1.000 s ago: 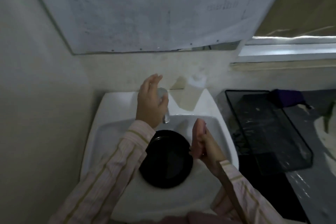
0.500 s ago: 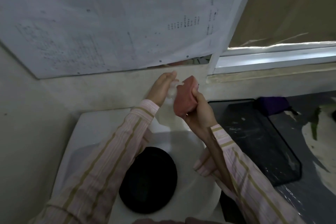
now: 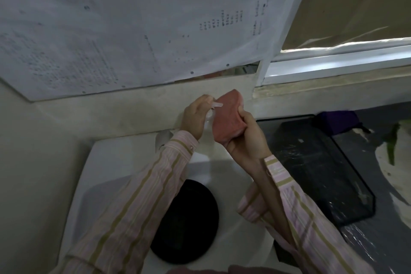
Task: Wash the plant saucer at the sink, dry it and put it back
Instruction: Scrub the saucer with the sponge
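Note:
The black round plant saucer (image 3: 189, 222) lies in the bowl of the white sink (image 3: 111, 162), partly hidden by my left sleeve. My right hand (image 3: 246, 138) holds a pink sponge (image 3: 229, 118) up at the sink's back edge. My left hand (image 3: 195, 118) rests on the pump head of a clear soap dispenser (image 3: 208, 133), its nozzle pointing at the sponge. The faucet (image 3: 162, 138) shows only a little behind my left wrist.
A black mesh tray (image 3: 322, 169) sits on the dark counter right of the sink, with a purple cloth (image 3: 338, 120) behind it. Green leaves (image 3: 391, 142) lie at the far right. A paper-covered board (image 3: 133, 24) hangs on the wall above.
My left hand left the faucet and went to the soap dispenser's pump. My right hand lifted the sponge from beside the saucer up to the nozzle. The view tilted upward.

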